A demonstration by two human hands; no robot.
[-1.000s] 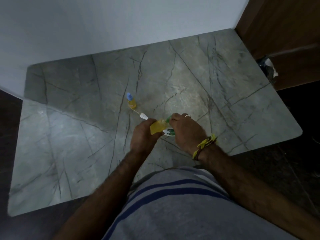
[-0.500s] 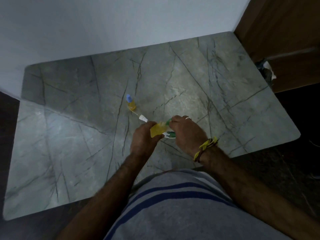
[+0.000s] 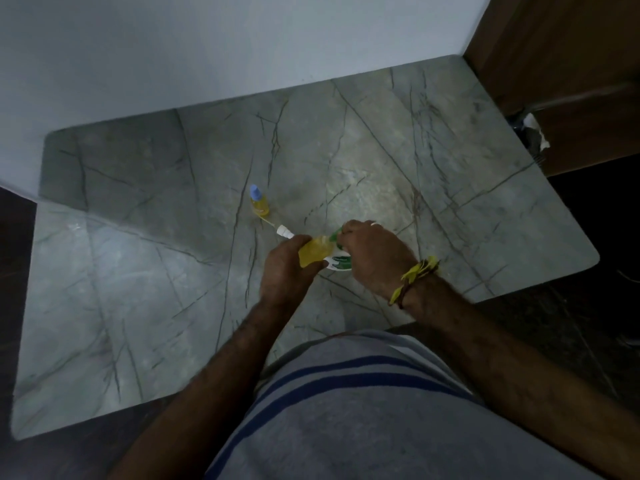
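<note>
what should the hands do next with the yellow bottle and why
Probably twist the green cap with the right hand while the left hand steadies the yellow bottle. The right hand's fingers pinch the cap, the left hand grips the bottle's body, and the bottle is held tilted just above the table.

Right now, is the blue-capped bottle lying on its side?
No, the blue-capped bottle stands upright on the table.

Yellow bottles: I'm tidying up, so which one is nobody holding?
The small blue-capped bottle, standing upright on the marble table; the larger green-labelled bottle is gripped by the left hand, with the right hand at its green top.
</note>
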